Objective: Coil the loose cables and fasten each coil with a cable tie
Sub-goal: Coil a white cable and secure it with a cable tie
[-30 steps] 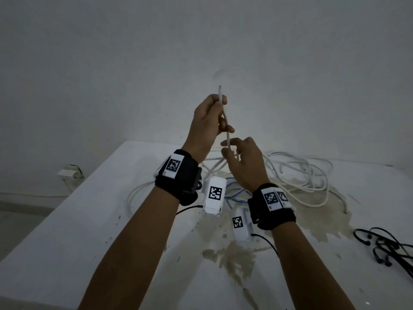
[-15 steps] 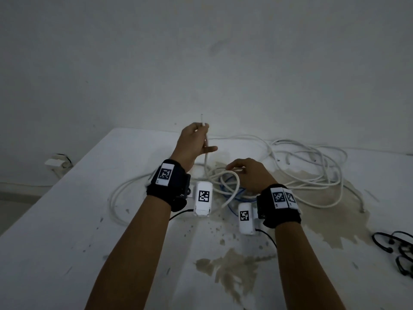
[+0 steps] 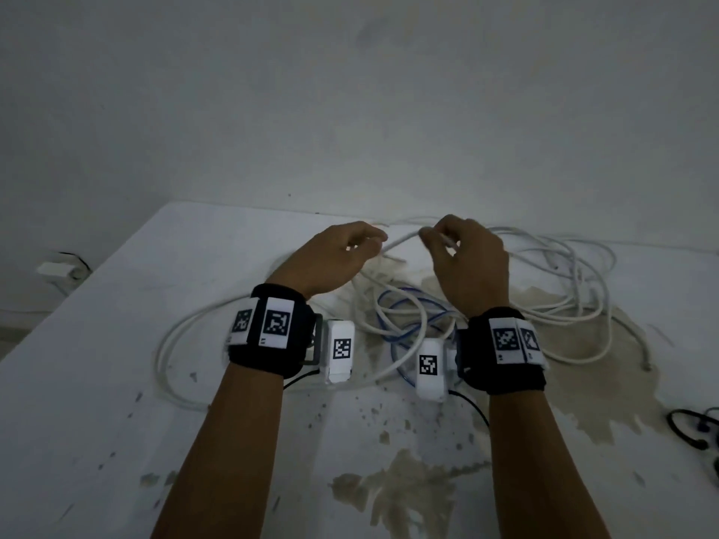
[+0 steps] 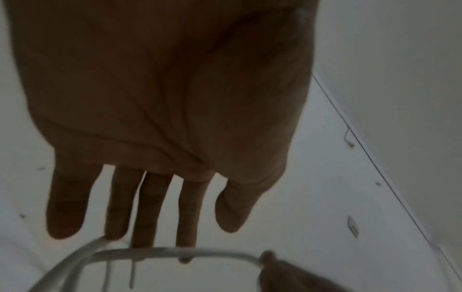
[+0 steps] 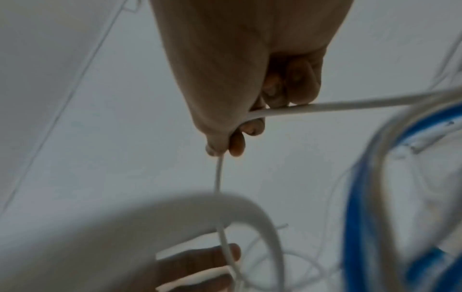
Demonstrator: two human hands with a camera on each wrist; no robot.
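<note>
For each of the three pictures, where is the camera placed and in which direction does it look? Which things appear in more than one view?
Head: on the person's head, looking forward and down at the table and wall; shows both forearms, left hand and right hand.
Left wrist: under the left wrist, looking along the palm at straight fingers touching the white cable.
Right wrist: under the right wrist, looking along fingers pinching that cable.
Shared: the white cable in all; the blue cable in head and right wrist.
</note>
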